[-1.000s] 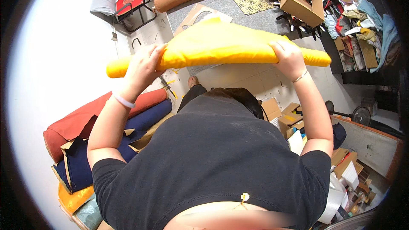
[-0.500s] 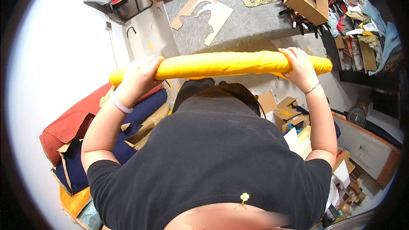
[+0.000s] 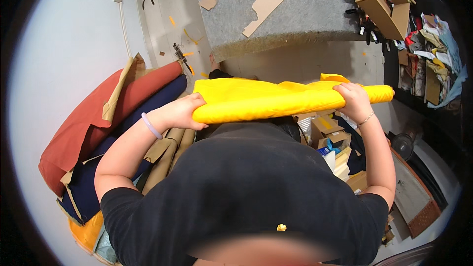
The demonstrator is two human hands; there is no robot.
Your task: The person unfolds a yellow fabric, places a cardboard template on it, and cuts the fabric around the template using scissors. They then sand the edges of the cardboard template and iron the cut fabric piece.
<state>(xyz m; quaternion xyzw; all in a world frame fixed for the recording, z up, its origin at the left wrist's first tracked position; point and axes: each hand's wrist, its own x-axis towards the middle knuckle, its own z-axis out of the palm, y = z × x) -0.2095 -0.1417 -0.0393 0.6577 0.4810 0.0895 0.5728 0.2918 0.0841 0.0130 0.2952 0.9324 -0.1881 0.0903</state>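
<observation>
A long roll of bright yellow fabric [image 3: 266,105] lies crosswise in front of my body, held off the floor. My left hand [image 3: 186,111] is closed round its left end, the fingers partly hidden behind the cloth. Toward the right end, my right hand [image 3: 353,100] wraps over the roll, and a short length sticks out beyond it. A loose flap of the yellow cloth stands up along the far side of the roll, with a small fold rising near my right hand.
At left, red [image 3: 74,133] and navy [image 3: 88,187] fabric rolls lean by the wall. Ahead stands a grey-covered table [image 3: 305,17] with a cardboard cutout [image 3: 268,0] and an open box [image 3: 367,0]. Cardboard boxes [image 3: 327,128] lie to my right, near a fan [image 3: 402,144].
The yellow roll has come lower and closer to my body. My left hand is now at its left end, and a flap of cloth has come loose along the far side.
</observation>
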